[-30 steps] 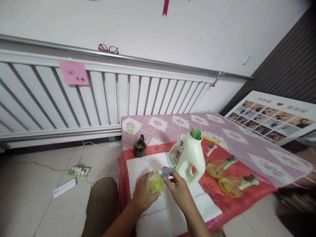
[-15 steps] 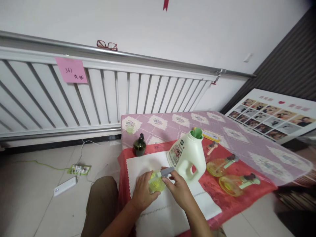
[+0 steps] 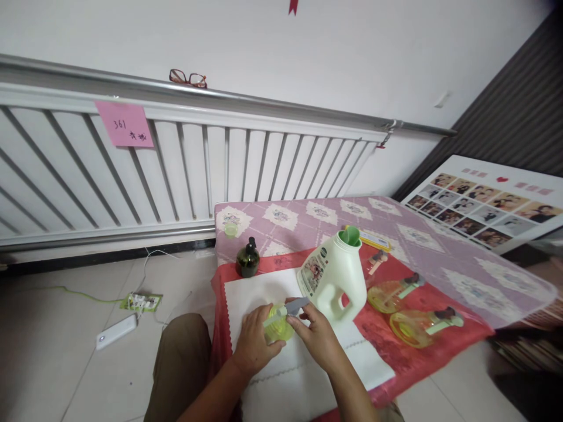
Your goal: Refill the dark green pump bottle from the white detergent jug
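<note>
My left hand [image 3: 254, 344] is wrapped round a small yellow-green bottle [image 3: 277, 328] standing on a white cloth [image 3: 264, 292]. My right hand [image 3: 315, 339] pinches the bottle's grey pump head [image 3: 294, 305] at the top. Just behind them stands a white detergent jug [image 3: 335, 279] with its green spout open.
A dark green pump bottle [image 3: 248, 260] stands at the table's back left. Two yellow pump bottles [image 3: 391, 293] [image 3: 420, 326] lie on the red cloth [image 3: 457, 340] to the right. A power bank [image 3: 116, 331] and cables lie on the floor at left. A radiator [image 3: 176, 170] runs along the wall.
The grey pump head has turned and tilted slightly on the bottle under my right fingers. The view has shifted a little; both hands stay in place.
</note>
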The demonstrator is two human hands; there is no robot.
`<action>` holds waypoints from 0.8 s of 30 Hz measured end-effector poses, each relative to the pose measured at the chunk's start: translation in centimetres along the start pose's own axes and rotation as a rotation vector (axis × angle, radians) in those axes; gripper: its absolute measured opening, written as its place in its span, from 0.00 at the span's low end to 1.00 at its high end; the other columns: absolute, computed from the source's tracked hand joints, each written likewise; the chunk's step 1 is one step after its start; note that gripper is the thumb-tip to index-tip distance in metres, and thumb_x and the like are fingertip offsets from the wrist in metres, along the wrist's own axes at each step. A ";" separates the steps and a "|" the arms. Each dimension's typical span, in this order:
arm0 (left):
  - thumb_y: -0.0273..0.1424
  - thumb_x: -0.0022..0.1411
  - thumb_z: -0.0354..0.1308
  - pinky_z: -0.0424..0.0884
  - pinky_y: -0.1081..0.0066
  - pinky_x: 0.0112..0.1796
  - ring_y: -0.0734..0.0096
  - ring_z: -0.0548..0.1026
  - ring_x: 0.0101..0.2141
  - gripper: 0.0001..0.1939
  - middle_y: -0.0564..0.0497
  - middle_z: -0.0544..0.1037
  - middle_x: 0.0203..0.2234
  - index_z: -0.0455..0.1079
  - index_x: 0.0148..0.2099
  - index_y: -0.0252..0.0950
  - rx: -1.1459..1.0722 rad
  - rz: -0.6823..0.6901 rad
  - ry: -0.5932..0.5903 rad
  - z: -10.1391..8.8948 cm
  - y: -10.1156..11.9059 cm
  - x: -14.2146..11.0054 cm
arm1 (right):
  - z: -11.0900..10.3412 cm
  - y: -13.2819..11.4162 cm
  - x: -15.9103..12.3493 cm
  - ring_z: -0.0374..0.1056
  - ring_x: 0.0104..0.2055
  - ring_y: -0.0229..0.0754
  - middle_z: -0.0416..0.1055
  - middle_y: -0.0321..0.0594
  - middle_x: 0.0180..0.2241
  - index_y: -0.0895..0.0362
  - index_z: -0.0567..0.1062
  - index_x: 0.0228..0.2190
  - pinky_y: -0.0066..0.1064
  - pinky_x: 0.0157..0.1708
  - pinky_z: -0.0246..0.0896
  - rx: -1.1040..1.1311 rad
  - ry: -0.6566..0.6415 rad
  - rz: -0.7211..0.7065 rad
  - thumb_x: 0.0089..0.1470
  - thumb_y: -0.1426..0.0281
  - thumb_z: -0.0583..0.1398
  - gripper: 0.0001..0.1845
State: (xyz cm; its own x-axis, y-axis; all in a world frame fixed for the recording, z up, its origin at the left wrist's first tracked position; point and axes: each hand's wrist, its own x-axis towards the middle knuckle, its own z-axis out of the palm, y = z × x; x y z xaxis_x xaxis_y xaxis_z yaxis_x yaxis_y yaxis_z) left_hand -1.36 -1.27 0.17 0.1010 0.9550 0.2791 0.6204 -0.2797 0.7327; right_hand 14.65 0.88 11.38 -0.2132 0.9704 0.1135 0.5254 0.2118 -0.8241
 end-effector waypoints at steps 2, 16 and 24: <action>0.31 0.45 0.64 0.61 0.46 0.54 0.49 0.66 0.54 0.38 0.41 0.68 0.54 0.56 0.59 0.38 0.010 0.000 0.008 0.0 0.1 0.0 | 0.5 0.2 -0.1 0.70 0.42 0.46 0.75 0.41 0.42 0.52 0.75 0.41 0.37 0.41 0.63 0.016 0.061 0.005 0.51 0.63 0.61 0.14; 0.33 0.44 0.64 0.63 0.49 0.53 0.51 0.69 0.50 0.33 0.42 0.73 0.48 0.62 0.54 0.36 0.036 -0.057 -0.002 0.1 0.2 -0.1 | 1.2 -0.1 0.0 0.70 0.43 0.47 0.75 0.41 0.40 0.53 0.75 0.38 0.39 0.43 0.63 0.031 0.103 0.007 0.49 0.63 0.62 0.13; 0.33 0.44 0.64 0.62 0.48 0.55 0.49 0.67 0.54 0.37 0.41 0.70 0.54 0.61 0.58 0.37 0.057 -0.031 -0.001 0.4 -0.2 -0.1 | -0.9 -1.1 0.5 0.70 0.41 0.45 0.75 0.40 0.41 0.50 0.76 0.41 0.36 0.42 0.64 -0.039 -0.106 -0.096 0.55 0.62 0.59 0.12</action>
State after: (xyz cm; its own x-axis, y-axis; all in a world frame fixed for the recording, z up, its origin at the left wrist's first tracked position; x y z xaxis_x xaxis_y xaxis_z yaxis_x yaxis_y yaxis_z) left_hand -1.20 -1.23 -0.26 0.0817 0.9633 0.2557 0.6664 -0.2436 0.7047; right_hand 14.69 1.27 12.86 -0.3485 0.9282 0.1302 0.5298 0.3097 -0.7896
